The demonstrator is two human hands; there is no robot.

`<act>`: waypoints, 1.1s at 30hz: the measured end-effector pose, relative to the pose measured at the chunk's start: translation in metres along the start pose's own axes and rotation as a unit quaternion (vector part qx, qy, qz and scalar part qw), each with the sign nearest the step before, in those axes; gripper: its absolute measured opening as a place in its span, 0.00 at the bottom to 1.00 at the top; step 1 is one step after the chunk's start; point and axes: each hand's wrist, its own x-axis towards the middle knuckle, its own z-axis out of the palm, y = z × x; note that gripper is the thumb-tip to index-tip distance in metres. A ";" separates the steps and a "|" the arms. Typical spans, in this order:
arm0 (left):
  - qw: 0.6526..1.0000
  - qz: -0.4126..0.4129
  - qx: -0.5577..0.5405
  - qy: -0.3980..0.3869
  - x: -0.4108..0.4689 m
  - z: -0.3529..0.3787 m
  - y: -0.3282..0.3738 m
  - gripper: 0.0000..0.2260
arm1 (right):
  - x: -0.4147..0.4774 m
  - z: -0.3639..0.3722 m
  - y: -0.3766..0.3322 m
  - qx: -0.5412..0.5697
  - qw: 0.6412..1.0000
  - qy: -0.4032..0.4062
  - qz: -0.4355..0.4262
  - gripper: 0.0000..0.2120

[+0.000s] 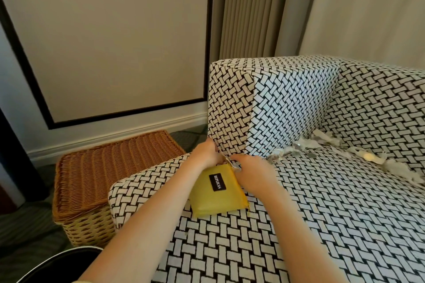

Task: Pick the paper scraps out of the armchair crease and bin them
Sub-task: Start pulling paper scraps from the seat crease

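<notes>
Beside the wicker basket [110,167] on the floor, the left hand [204,154] grips the top edge of a yellow pouch [216,193] lying on the armchair [345,225] seat. The right hand [253,173] curls its fingers on 1 crumpled scrap [232,163] at that same edge, though its fingertips are hidden. Further right, the other paper scraps [305,145] lie strung along the crease at the foot of the armrest and back; they look feather-light, soft and easily torn, so each is best pinched by a raised fold rather than dragged.
</notes>
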 end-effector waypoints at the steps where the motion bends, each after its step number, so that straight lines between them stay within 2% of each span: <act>1: 1.000 0.005 -0.005 0.009 0.002 0.002 -0.002 0.20 | 0.002 0.003 -0.002 -0.013 1.000 0.014 0.001 0.15; 7: 0.998 0.048 -0.009 0.031 0.013 0.003 -0.009 0.10 | 0.015 0.017 -0.005 -0.018 0.999 0.038 0.024 0.15; 14: 0.995 0.089 0.019 0.040 0.012 0.004 -0.007 0.09 | 0.023 0.021 -0.008 -0.031 0.998 0.054 0.016 0.13; 18: 0.992 0.122 0.012 0.035 0.008 0.005 -0.002 0.14 | 0.022 0.021 -0.004 -0.028 0.998 0.060 0.009 0.11; 23: 0.992 0.125 -0.016 -0.007 0.005 -0.002 0.001 0.13 | 0.019 0.020 0.004 0.006 0.997 0.073 0.004 0.13; 28: 0.988 0.107 -0.090 -0.059 0.000 -0.012 0.002 0.16 | 0.008 0.009 0.018 0.153 0.981 0.119 -0.002 0.09; 33: 0.981 0.106 -0.158 -0.046 -0.005 -0.020 0.010 0.15 | 0.004 0.001 0.019 0.313 0.939 0.135 0.041 0.07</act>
